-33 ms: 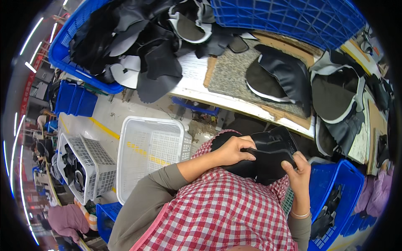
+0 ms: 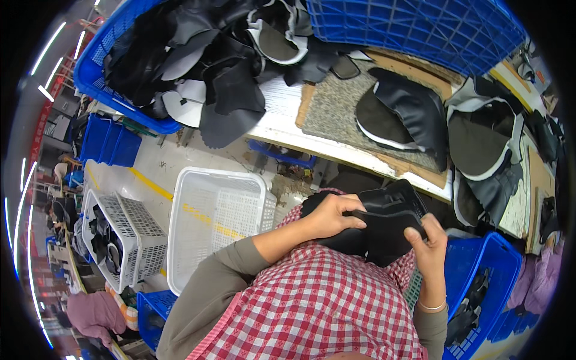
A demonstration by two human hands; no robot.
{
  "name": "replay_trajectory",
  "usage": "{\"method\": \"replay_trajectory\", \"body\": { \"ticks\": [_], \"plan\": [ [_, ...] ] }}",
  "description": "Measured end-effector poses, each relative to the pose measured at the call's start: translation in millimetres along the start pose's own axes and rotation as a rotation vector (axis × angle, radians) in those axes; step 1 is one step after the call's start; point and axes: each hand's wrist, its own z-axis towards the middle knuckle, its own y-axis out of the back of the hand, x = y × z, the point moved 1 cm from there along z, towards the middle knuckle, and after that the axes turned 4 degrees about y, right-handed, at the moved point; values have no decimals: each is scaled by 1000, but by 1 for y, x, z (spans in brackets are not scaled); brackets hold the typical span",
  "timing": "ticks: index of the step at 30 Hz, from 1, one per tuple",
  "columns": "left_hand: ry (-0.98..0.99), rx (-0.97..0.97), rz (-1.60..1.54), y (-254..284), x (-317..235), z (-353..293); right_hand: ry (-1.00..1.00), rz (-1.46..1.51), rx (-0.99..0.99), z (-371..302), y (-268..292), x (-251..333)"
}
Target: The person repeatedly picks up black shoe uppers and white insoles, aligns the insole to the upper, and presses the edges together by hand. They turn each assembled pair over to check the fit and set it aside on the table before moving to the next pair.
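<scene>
Above my lap, both hands grip a black leather shoe upper [image 2: 384, 231] by its top edge. My left hand [image 2: 333, 217] pinches the edge between thumb and fingers on the left side. On the right side, my right hand [image 2: 427, 240] is closed round the same edge, thumb facing me. The dark body of the upper spreads behind and below the edge, and part of it merges with the shadow there. On the bench beyond, another black upper with a white-edged lining [image 2: 390, 117] lies on a grey stone slab [image 2: 327, 108]; neither hand touches it.
A blue basket [image 2: 105, 99] heaped with black pieces stands far left on the bench, another blue crate [image 2: 414, 33] at the back. More uppers [image 2: 485, 141] hang over the bench edge at right. A white basket [image 2: 180, 240] is left of me, a blue bin [image 2: 501, 258] right.
The view has shifted very slightly. Both hands keep their hold on the upper, with no clear change.
</scene>
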Motion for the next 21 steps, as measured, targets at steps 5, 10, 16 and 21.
{"method": "replay_trajectory", "body": {
  "ticks": [5, 10, 16, 21],
  "plan": [
    [-192, -704, 73, 123, -101, -28, 117, 154, -262, 55, -13, 15],
    [-569, -1138, 173, 334, -185, 36, -34, 147, 15, 76, -50, 15],
    [-66, -987, 1047, 519, -142, 194, -33, 118, 292, 66, -84, -16],
    [-226, -880, 1050, 530, -95, 219, -171, 21, -52, 75, 2, -25]
  ]
}}
